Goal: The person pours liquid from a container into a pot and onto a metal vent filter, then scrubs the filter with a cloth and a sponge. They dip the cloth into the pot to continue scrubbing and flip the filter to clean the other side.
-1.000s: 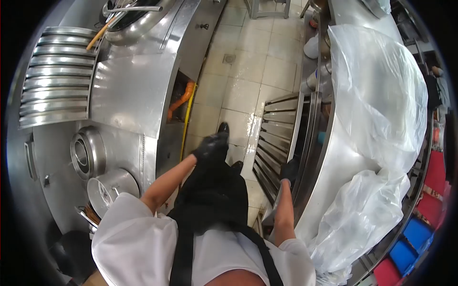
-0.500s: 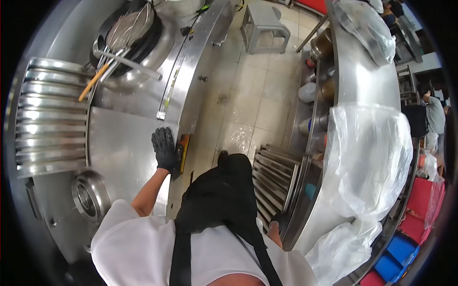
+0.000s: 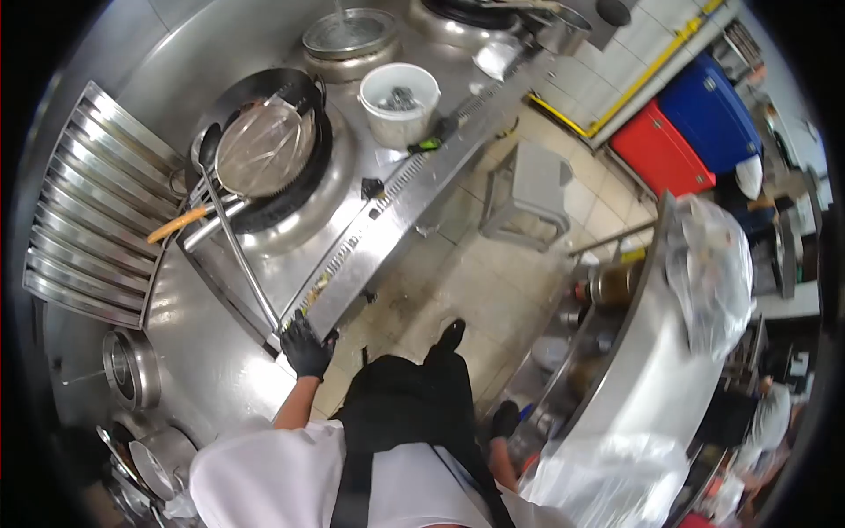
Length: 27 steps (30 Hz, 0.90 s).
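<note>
My left hand (image 3: 305,347), in a black glove, rests at the front edge of the steel stove counter (image 3: 207,352) with its fingers apart. Just beside its fingertips ends the long handle of a ladle (image 3: 238,251), which leans across a black wok (image 3: 319,172). A round mesh strainer (image 3: 267,148) with a wooden grip also lies over the wok. Low beside the shelving hangs my right hand (image 3: 504,420), gloved in black too; it is small and dark here, its fingers unclear. Food scraps (image 3: 319,282) lie along the counter's slotted drain near my left hand.
Farther along the counter stands a white bucket (image 3: 400,123). A grey plastic stool (image 3: 530,194) is on the tiled floor ahead. On my right runs a steel counter (image 3: 647,370) bearing plastic-wrapped goods (image 3: 607,480); beyond it, a person (image 3: 770,414) is at the edge.
The view has swung so that more of the stove and floor ahead shows. My left hand has shifted from lying flat on the counter to beside the ladle handle's end.
</note>
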Motion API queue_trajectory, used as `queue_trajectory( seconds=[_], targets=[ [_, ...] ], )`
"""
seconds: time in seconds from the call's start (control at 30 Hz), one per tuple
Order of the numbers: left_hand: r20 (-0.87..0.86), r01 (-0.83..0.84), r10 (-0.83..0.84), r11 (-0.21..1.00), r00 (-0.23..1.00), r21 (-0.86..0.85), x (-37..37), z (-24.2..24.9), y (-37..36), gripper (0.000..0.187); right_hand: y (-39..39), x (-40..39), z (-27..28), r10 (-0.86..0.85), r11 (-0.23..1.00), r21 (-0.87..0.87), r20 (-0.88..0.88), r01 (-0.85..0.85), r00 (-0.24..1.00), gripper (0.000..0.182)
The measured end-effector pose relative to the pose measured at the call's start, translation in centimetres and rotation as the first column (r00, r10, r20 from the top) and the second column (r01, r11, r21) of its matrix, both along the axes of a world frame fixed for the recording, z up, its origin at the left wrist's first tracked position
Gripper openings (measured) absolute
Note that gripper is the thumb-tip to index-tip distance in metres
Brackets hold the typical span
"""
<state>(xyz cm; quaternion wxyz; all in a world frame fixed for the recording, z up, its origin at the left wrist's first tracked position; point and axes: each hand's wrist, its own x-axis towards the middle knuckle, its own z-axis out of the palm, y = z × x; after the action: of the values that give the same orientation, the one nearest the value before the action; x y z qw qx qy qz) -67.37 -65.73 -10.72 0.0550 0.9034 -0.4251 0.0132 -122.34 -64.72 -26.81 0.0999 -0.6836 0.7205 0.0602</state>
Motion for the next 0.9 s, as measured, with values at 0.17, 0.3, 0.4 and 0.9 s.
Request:
queue_trajectory(
  seconds=[0.17,0.3,0.4,0.9],
  targets=[
    [0.145,-0.201,0.208,0.978,0.967,-0.063,-1.9,0.4,-4.1,0.114,-33.1,-0.3,-0.1,0.541,0.82,0.089,0.202,-0.566,0.816,0.023],
    [0.122,-0.19,0.189,0.982,0.974,-0.011,-2.2,2.1,-10.9,0.095,-56.6,6.6,1.3,0.865,0.499,-0.014,0.068,-0.867,0.497,0.021],
    [0.175,-0.111,0.151,0.969,0.973,-0.219,-1.5,0.3,-12.1,0.098,-65.9,19.9,12.4,0.412,0.901,-0.075,0.454,-0.427,0.79,0.023],
    [-0.093,-0.399,0.399,0.917,0.912,0.027,-0.9,3.6,-19.4,0.109,-97.9,80.7,47.6,0.335,0.767,-0.225,0.939,-0.601,0.076,0.051]
  ],
)
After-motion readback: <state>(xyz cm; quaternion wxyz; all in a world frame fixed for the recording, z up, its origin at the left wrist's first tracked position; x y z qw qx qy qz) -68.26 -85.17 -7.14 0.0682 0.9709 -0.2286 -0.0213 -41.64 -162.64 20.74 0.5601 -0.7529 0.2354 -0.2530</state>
